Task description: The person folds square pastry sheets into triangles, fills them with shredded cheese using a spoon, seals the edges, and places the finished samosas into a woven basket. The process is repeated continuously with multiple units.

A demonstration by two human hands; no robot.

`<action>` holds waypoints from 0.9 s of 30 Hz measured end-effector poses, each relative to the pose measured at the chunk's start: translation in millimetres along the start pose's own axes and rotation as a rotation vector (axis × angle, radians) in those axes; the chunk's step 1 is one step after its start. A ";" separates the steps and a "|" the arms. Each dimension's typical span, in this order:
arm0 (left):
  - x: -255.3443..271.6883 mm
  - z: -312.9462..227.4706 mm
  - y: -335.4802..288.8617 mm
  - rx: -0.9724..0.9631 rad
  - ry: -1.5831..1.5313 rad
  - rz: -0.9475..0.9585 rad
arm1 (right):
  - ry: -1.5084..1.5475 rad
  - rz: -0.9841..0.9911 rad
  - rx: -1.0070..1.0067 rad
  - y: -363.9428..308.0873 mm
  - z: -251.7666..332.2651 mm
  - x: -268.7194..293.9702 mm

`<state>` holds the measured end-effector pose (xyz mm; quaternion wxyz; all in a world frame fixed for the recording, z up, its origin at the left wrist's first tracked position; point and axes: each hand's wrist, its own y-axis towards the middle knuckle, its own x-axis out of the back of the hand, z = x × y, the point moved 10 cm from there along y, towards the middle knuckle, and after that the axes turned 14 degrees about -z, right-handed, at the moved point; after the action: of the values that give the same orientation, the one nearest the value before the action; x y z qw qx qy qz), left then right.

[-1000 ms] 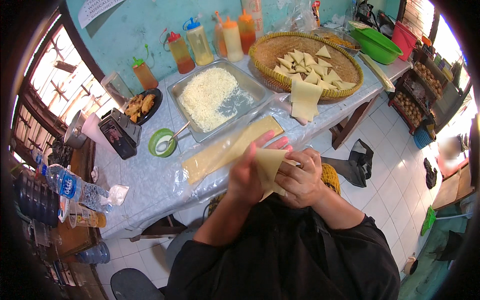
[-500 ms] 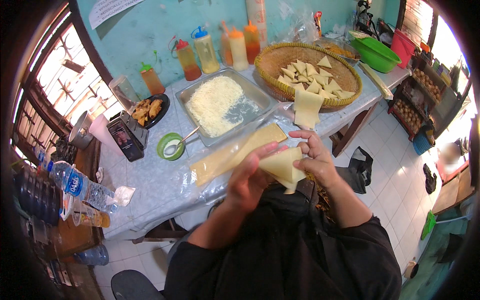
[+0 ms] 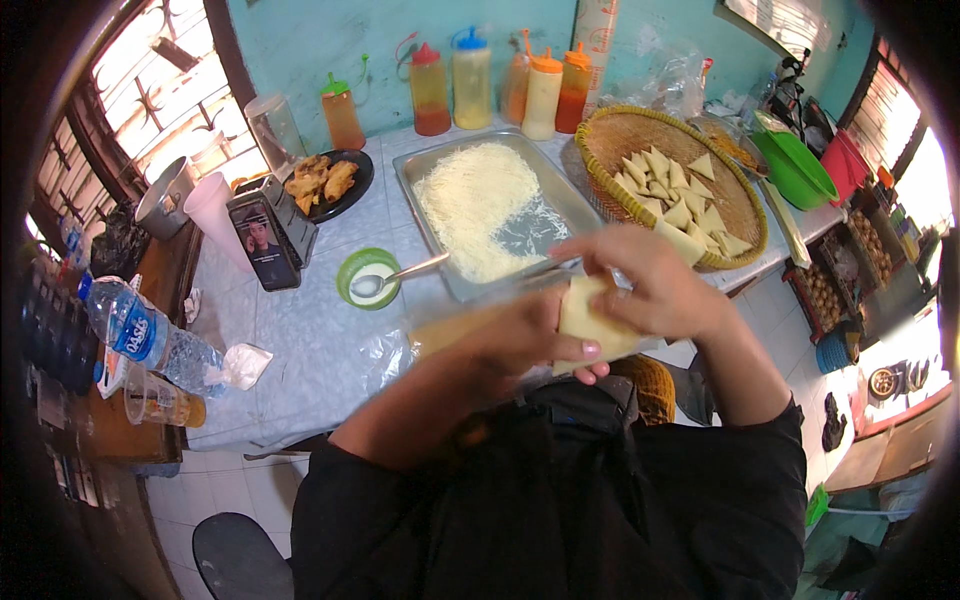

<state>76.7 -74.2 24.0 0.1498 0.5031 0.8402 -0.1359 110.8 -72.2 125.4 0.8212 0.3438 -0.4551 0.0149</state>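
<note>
My left hand grips a pale yellow pastry wrapper, folded over on itself, with the thumb across its lower edge. Over the wrapper's upper part bends my right hand, its fingers against the sheet and one finger reaching out to the left; motion blurs it a little. Under my forearms a stack of flat pastry sheets lies on clear plastic. Just beyond is a metal tray of white shreds, probably grated cheese. Folded pastry triangles sit in a round woven basket at the right.
Left of the stack stands a green bowl holding white paste and a spoon. Farther left are a phone on a stand, a black plate of fried food and a water bottle. Squeeze bottles line the wall.
My view has swung, shifting the table scene rightward. The cone-shaped wrapper has turned and looks flatter in my left hand, and my right hand has come up across its top.
</note>
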 end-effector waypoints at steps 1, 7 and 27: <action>9.2 -16.2 -0.2 -0.033 -0.037 -0.017 | 0.209 -0.099 -0.156 13.9 -20.8 6.7; 80.1 -114.5 7.9 -0.349 -0.122 -0.290 | 0.312 0.026 -0.693 17.7 -220.6 -69.0; 154.6 -124.7 52.8 -0.506 -0.299 -0.457 | 0.486 0.273 -1.028 46.5 -216.0 -166.5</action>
<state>39.7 121.6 74.4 0.3564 0.2242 0.9067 -0.0257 156.9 136.2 -50.6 0.9542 -0.1738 -0.2425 -0.0236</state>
